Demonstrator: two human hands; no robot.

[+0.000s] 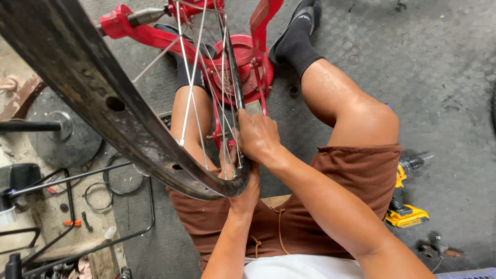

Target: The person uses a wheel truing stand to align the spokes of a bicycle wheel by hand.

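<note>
A black bicycle wheel rim [93, 88] with thin silver spokes [192, 67] sits in a red truing stand [243, 57] between my knees. My right hand [258, 135] is closed around the rim's near edge, just below the stand's arm. My left hand [238, 178] reaches up from under the rim and grips it from the inner side, fingers partly hidden behind the metal. Both hands meet at the same spot on the rim. I am seated, in brown shorts and black socks.
A yellow and black cordless drill [405, 204] lies on the grey floor by my right thigh. To the left stand a black wire rack [77, 227], a round metal disc [62, 134] and loose cable loops [121, 181]. Small parts lie at the bottom right.
</note>
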